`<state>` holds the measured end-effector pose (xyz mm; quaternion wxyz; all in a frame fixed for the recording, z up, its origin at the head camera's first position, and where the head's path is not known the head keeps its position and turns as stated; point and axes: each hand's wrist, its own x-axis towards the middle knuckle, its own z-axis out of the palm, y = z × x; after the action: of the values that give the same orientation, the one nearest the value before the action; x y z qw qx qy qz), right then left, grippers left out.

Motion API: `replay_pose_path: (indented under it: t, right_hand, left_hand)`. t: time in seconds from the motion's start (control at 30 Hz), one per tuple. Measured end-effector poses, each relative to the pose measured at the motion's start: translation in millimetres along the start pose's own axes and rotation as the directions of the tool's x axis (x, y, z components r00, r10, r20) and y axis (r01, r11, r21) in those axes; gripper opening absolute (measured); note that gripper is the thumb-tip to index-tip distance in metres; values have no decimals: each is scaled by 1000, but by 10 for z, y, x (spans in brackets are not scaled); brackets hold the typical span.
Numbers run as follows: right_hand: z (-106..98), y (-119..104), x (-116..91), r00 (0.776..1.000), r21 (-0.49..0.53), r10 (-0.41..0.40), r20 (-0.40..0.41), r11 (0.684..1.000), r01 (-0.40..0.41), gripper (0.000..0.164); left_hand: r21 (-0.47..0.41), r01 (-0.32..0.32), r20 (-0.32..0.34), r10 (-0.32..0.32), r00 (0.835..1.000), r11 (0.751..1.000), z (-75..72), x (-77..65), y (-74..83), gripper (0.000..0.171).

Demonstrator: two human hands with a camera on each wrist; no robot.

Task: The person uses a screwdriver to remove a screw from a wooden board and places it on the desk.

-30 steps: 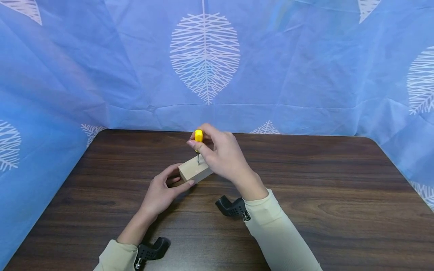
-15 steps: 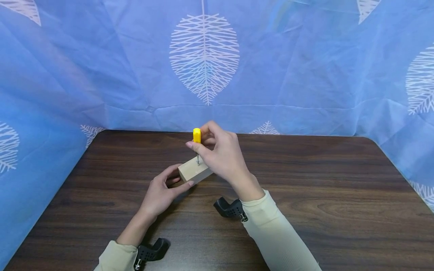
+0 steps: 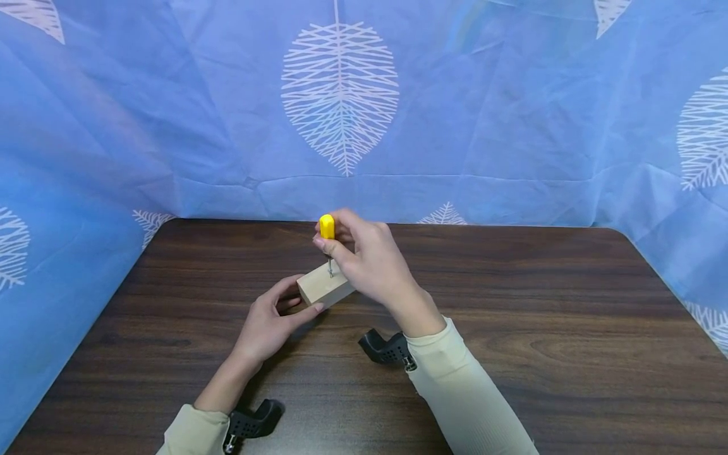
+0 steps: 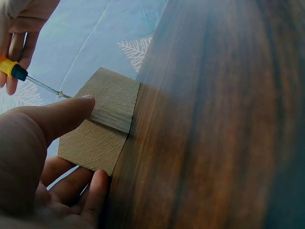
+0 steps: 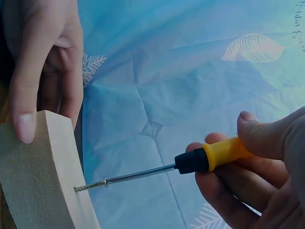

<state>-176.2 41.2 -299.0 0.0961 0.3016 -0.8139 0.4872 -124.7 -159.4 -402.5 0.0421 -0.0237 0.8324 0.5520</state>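
Note:
A pale wooden block (image 3: pixel 323 285) lies on the table, and my left hand (image 3: pixel 267 323) holds its near end between thumb and fingers. In the left wrist view, the thumb presses on the block (image 4: pixel 97 145) while fingertips support the other side. My right hand (image 3: pixel 375 260) grips the yellow handle of a screwdriver (image 3: pixel 327 227) above the block. The right wrist view shows the screwdriver's (image 5: pixel 226 152) black collar and metal shaft, its tip at the head of a screw (image 5: pixel 90 186). That screw's point is in the block's face, with much of the thread exposed.
The dark wood-grain table (image 3: pixel 512 303) spreads under both arms. A blue cloth with white leaf prints (image 3: pixel 500 114) hangs behind and beside it. Black wrist mounts (image 3: pixel 256 419) stick out from both cuffs.
The right fingers opened partly away from the screwdriver handle, then closed round it again. The handle's top has shifted slightly left. My left hand and the block stay nearly still.

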Motion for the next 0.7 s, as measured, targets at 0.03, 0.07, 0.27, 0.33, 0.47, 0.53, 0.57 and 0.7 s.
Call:
replay_pose_path:
  t: [0.03,0.07,0.27,0.33,0.47,0.53,0.57,0.7]
  right_hand:
    - [3,2,5,1000,-2,0,4,1000,0,18]
    - [5,2,6,1000,-6,0,4,1000,0,18]
    - [34,14,0,999,2,38,-37,999,-38,14]
    - [42,12,-7,996,11,67,-54,998,-67,19]
    - [51,13,-16,992,23,95,-78,995,-94,28]
    - [53,14,-18,993,25,86,-82,996,-84,27]
    - [53,13,-17,994,30,80,-81,997,-78,25]
    - [53,0,-6,996,39,66,-59,997,-64,20]
  left_hand:
    - [1,1,-1,-1,1000,1000,-1,-1,-1,61]
    - [2,2,-2,-2,1000,1000,-2,-2,-2,61]
    - [2,2,-3,-2,1000,1000,8,0,0,61]
    - [1,2,-2,-2,1000,1000,14,3,2,61]
    - [8,-3,0,3,1000,1000,21,13,3,61]
    - [9,-4,1,4,1000,1000,19,17,1,61]
    - [9,-5,2,5,1000,1000,16,18,0,61]
    - [6,-3,4,3,1000,1000,-1,14,-3,61]
